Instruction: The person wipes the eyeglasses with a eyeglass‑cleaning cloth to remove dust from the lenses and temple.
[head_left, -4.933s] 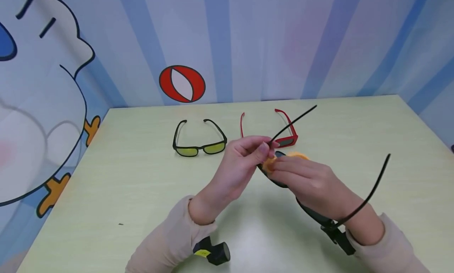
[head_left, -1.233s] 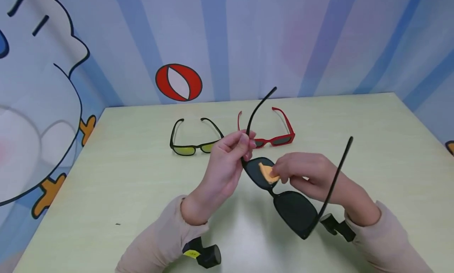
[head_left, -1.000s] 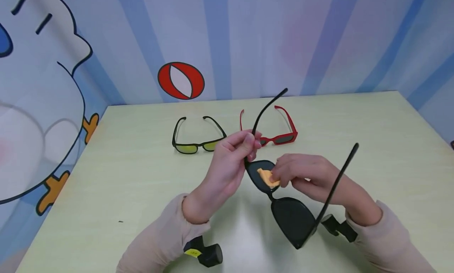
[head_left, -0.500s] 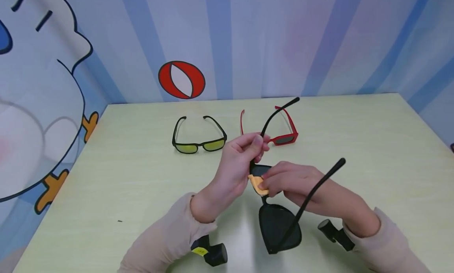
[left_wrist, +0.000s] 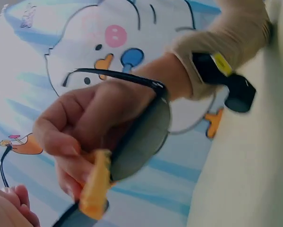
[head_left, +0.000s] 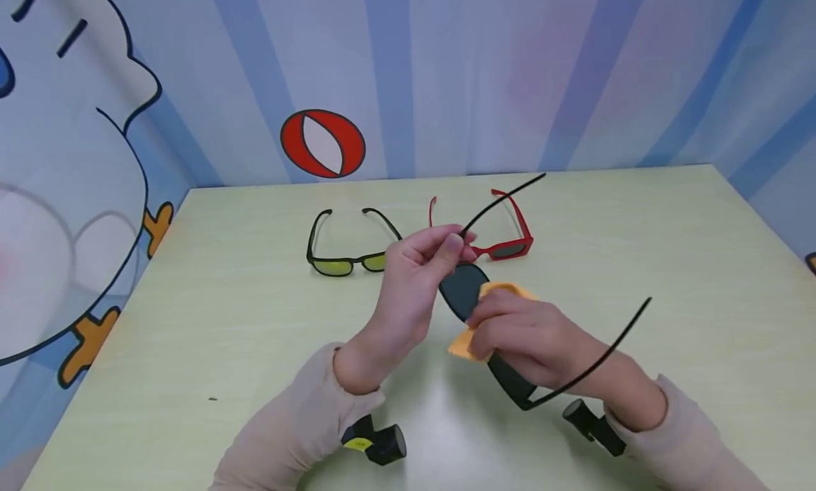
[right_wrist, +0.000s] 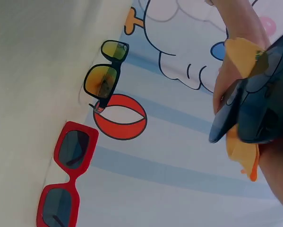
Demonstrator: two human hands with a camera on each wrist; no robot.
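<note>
In the head view, my left hand [head_left: 414, 282] pinches one temple arm of black sunglasses [head_left: 460, 292] between thumb and fingers, above the table. My right hand [head_left: 542, 339] grips an orange cloth [head_left: 464, 345] over the middle of the frame, hiding the bridge and part of the far lens. The cloth spreads out on both sides of the fingers. In the left wrist view, the right hand [left_wrist: 103, 106] holds the folded cloth [left_wrist: 95, 189] at the sunglasses [left_wrist: 141, 137]. The right wrist view shows the cloth [right_wrist: 243, 151] around the dark lenses [right_wrist: 264, 109].
Black-framed glasses with yellow lenses [head_left: 334, 267] stand on the pale table [head_left: 255, 349], partly behind the left hand. Red-framed sunglasses [head_left: 510, 251] stand beside them, also partly covered. A cartoon-printed backdrop [head_left: 433, 80] rises behind the table. Each wrist wears a black camera [head_left: 385, 445].
My right hand has slid with the cloth from the lens nearest my left hand to the middle of the frame. The sunglasses have turned, and more of the cloth shows.
</note>
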